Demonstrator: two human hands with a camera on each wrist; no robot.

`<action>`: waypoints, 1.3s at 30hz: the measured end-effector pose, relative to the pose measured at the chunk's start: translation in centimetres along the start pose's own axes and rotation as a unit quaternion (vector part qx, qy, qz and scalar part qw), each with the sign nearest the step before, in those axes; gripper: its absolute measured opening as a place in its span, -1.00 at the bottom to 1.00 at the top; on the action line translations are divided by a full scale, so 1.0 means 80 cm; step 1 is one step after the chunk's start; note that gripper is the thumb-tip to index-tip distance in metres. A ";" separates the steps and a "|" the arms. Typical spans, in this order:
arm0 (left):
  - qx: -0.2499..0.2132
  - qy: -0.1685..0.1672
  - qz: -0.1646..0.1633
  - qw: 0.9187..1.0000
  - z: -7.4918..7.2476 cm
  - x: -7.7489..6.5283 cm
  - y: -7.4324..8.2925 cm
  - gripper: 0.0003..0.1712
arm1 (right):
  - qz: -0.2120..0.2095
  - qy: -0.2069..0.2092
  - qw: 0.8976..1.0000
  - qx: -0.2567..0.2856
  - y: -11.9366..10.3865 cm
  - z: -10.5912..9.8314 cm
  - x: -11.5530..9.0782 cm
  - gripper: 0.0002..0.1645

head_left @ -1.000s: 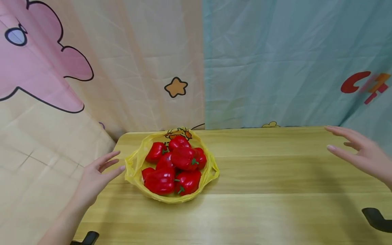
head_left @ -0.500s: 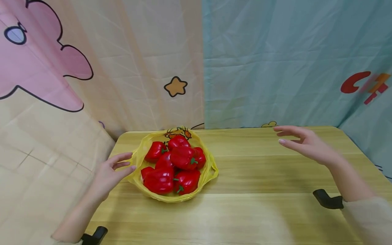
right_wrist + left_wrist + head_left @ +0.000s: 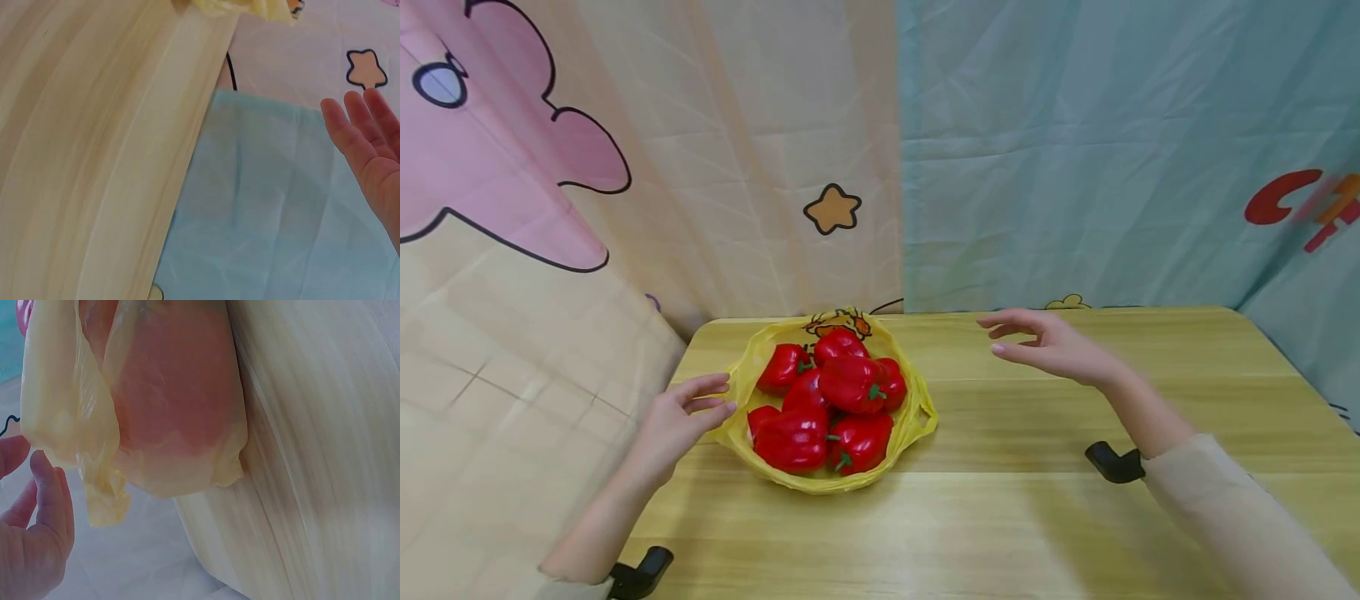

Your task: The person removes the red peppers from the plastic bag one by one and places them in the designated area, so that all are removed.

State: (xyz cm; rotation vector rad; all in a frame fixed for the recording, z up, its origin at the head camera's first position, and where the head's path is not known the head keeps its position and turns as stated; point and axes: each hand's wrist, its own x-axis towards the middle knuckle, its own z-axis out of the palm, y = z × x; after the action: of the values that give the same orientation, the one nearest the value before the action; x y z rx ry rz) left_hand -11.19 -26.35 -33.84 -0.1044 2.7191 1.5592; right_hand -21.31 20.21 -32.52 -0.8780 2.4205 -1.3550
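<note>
A yellow plastic bag [image 3: 820, 482] stands with its mouth wide on the wooden table, holding several red bell peppers [image 3: 852, 383] with green stems. At the bag's left handle is my left hand [image 3: 673, 425], thumb and fingers slightly bent and apart. In the left wrist view that hand [image 3: 40, 531] has its fingertips right at the edge of the hanging plastic [image 3: 69, 412], without a grip on it. My right hand [image 3: 1048, 343] hovers over the table to the right of the bag, fingers loose and nothing in them. The right wrist view shows its extended fingers [image 3: 355, 134].
The light wooden table [image 3: 955, 517] extends right of the bag and in front of it. Printed curtains [image 3: 1037, 167] hang along the table's back edge and left side. A black wrist mount [image 3: 1114, 463] juts out under the right forearm, another [image 3: 642, 573] by the left.
My right hand has swept left from the far right side toward the bag. My left hand has shifted right to the bag's left handle. Bag and peppers stay put.
</note>
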 end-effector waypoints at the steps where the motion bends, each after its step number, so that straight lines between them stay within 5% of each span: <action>1: -0.003 -0.001 0.001 1.000 0.001 0.000 0.000 -0.40 | -0.004 -0.003 1.000 0.002 -0.002 0.005 0.007 -0.49; 15: -0.003 -0.007 -0.011 1.000 0.008 0.004 -0.001 -0.39 | -0.037 -0.050 0.997 0.053 -0.013 0.072 0.076 -0.50; 28: 0.007 0.015 0.005 1.000 0.015 0.006 0.000 -0.38 | -0.047 -0.074 0.994 0.067 -0.025 0.119 0.106 -0.54; 39: 0.074 0.049 0.076 0.993 0.017 0.005 -0.001 -0.47 | -0.034 -0.067 0.995 0.068 -0.024 0.144 0.115 -0.52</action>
State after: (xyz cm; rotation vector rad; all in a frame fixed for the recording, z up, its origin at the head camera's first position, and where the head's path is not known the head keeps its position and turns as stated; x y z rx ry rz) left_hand -11.63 -25.23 -34.57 0.0288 2.9719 1.4145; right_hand -22.49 5.91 -36.36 -0.9901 2.1903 -1.4175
